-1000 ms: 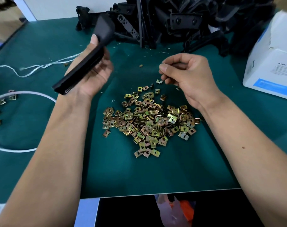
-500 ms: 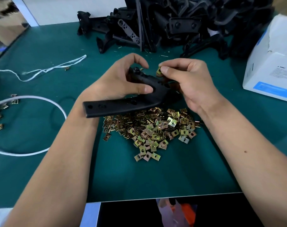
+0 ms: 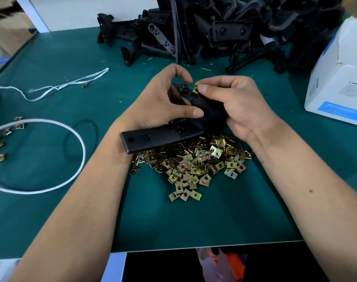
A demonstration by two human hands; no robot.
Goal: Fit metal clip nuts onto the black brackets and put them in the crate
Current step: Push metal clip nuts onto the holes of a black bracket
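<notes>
Two hands raised over the nuts, left hand (image 3: pixel 163 104) gripping black bracket (image 3: pixel 163 137), right hand (image 3: pixel 236 104) pinching clip nut (image 3: pixel 195 90)

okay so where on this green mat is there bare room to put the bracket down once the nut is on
Bare mat lies between the forearms, from the clip nut pile to the near edge. More lies at far left, between the white string and the bracket heap. Crowded: the pile under both hands, the heap along the back, the white box at right, the white cable loop at left.
</notes>
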